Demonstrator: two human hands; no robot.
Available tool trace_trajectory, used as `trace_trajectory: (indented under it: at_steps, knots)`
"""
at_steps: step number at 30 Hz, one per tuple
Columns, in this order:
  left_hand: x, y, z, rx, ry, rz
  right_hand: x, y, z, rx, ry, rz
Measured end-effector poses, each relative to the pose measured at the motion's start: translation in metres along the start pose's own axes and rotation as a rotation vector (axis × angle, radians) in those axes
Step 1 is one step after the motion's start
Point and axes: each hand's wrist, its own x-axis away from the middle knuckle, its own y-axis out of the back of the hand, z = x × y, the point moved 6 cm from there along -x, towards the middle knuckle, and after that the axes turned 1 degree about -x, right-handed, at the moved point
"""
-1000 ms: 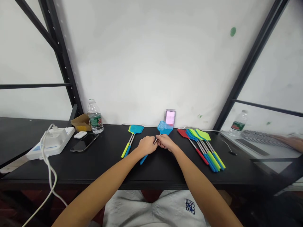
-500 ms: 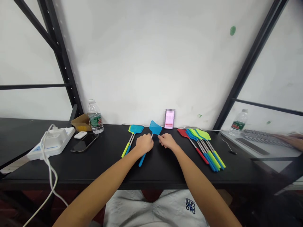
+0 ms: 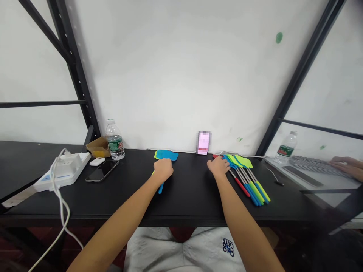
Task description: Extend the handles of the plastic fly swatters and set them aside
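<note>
My left hand [image 3: 163, 170] is closed round a blue fly swatter [image 3: 171, 155], whose head lies over the left group. Beneath it shows the edge of a yellow-green fly swatter [image 3: 155, 154]; most of that group is hidden by the hand and the held swatter. At the right group, my right hand [image 3: 218, 166] reaches over the head of a red fly swatter [image 3: 241, 186] with its fingers apart, covering much of the head. Beside the red one lie several blue and yellow-green fly swatters [image 3: 243, 161], fanned out with handles toward me.
On the left stand a water bottle [image 3: 115, 145] and a cardboard box [image 3: 98, 146], near a phone [image 3: 102, 171], a white case [image 3: 97, 161] and a power strip [image 3: 74, 173]. A lit, blurred screen [image 3: 203, 142] leans by the wall. A cable end [image 3: 279, 183] lies right.
My left hand has carried the blue fly swatter left onto the left group. My right hand has moved right to the red fly swatter, its fingers spreading.
</note>
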Motion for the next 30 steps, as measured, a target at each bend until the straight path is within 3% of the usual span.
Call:
trace_trajectory:
  at_steps: [5, 19, 30]
  knots:
    - [-0.004, -0.001, 0.005, -0.008, 0.025, 0.028, -0.006, -0.009, -0.007, 0.023, -0.067, 0.102]
    - [-0.007, -0.002, 0.012, 0.022, 0.046, 0.076, -0.013, -0.019, -0.011, 0.043, -0.040, 0.150]
    - [-0.012, -0.005, 0.019, 0.018, 0.058, 0.071, -0.006, -0.007, -0.007, 0.042, 0.008, 0.136]
